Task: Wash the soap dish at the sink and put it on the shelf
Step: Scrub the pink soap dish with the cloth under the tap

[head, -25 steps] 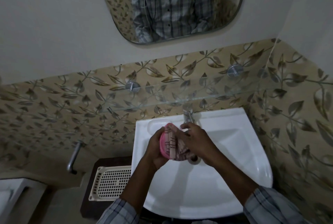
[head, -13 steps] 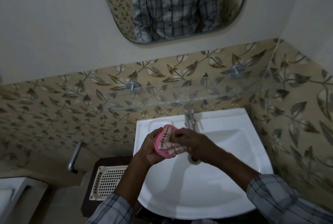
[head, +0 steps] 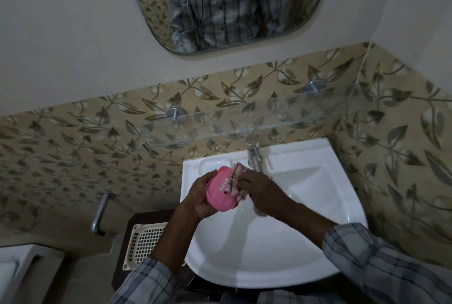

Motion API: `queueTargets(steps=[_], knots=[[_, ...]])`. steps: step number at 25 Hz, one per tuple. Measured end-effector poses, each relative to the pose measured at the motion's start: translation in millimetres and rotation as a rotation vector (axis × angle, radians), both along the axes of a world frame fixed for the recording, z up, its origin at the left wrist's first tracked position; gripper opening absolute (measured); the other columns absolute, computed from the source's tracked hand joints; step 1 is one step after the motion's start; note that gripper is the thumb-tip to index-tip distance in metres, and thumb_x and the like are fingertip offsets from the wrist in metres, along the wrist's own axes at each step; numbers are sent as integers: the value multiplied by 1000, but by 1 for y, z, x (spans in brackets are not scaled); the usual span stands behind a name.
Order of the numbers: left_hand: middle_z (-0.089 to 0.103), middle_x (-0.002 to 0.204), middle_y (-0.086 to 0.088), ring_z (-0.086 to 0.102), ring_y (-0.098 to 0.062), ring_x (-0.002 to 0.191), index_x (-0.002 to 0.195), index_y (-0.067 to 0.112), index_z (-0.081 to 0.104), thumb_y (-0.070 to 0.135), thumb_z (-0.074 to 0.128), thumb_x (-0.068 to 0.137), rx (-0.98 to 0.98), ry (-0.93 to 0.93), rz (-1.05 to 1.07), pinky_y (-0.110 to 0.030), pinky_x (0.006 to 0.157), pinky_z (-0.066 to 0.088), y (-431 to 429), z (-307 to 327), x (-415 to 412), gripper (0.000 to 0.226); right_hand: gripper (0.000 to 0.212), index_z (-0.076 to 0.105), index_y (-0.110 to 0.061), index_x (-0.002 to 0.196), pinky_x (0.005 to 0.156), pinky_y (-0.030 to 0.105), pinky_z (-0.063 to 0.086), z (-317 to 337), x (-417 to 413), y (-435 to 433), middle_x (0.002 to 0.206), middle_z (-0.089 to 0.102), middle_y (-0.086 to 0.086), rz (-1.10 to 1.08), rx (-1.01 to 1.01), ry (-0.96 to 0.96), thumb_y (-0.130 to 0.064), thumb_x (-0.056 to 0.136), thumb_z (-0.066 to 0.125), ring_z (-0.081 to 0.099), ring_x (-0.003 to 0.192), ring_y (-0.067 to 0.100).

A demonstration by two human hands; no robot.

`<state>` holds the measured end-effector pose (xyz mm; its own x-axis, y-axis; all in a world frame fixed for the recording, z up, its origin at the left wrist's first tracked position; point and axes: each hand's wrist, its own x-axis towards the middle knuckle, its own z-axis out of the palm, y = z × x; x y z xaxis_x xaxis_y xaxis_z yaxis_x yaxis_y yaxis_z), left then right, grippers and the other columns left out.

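Hands meet over the back of a white ceramic sink [head: 305, 242], and between them is the pink oval plastic soap dish with slotted bottom [head: 220, 192]. The left hand [head: 198, 197] grasps the dish, fingers curled under its lower edge, so that the dish stands tilted on its side with the slotted face turned toward the other hand. The right hand [head: 263, 190] clutches a crumpled pink-and-white checked cloth [head: 235, 176] and presses it against the dish's right side; the cloth touches the dish and covers part of it, one corner poking out past the right hand's fingertips. Just beyond the right hand stands a chrome tap [head: 254, 157]. Whether water is running cannot be told. Farther beyond both hands, fixed to the leaf-patterned tile wall by two round metal brackets, is a clear glass shelf [head: 244, 130]. Under the left forearm, beside the sink, lies a white perforated plastic basket [head: 144, 242] on a dark stand, and well to the left of that hand a metal pipe [head: 100, 213] juts from the wall. Both forearms come out of grey plaid sleeves, also reflected in the rounded mirror [head: 151, 5] above.
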<state>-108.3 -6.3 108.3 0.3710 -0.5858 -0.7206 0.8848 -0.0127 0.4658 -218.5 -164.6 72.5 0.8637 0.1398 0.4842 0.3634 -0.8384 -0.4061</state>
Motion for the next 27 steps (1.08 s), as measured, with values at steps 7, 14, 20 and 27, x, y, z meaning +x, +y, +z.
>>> queueTargets(steps=[7,14,20,27], knots=[[63,107,-26,60,-38,93,124,-3,56,42,45,96,50,-50,69,-45,73,59,-4,6,7,54,42,65,-8,115,80,40,58,12,2,3,109,66,16,6,-37,22,10,78,57,58,98,29],[67,96,-20,67,-28,86,98,3,67,37,47,99,151,-349,265,-36,78,54,-24,-3,-16,40,26,63,-1,117,88,24,48,54,21,54,114,67,14,-397,571,418,-7,93,56,63,110,27],[62,113,-28,59,-39,100,128,-3,53,46,48,95,76,-123,136,-50,76,59,-10,8,6,59,41,66,-2,114,89,40,51,11,9,-2,110,68,18,119,-115,49,8,80,47,61,102,34],[72,84,-17,71,-24,73,101,4,68,41,48,98,214,-494,288,-33,67,57,-18,-4,-22,43,12,68,-6,94,70,32,56,56,24,52,94,73,15,-303,832,518,-14,92,59,71,86,25]])
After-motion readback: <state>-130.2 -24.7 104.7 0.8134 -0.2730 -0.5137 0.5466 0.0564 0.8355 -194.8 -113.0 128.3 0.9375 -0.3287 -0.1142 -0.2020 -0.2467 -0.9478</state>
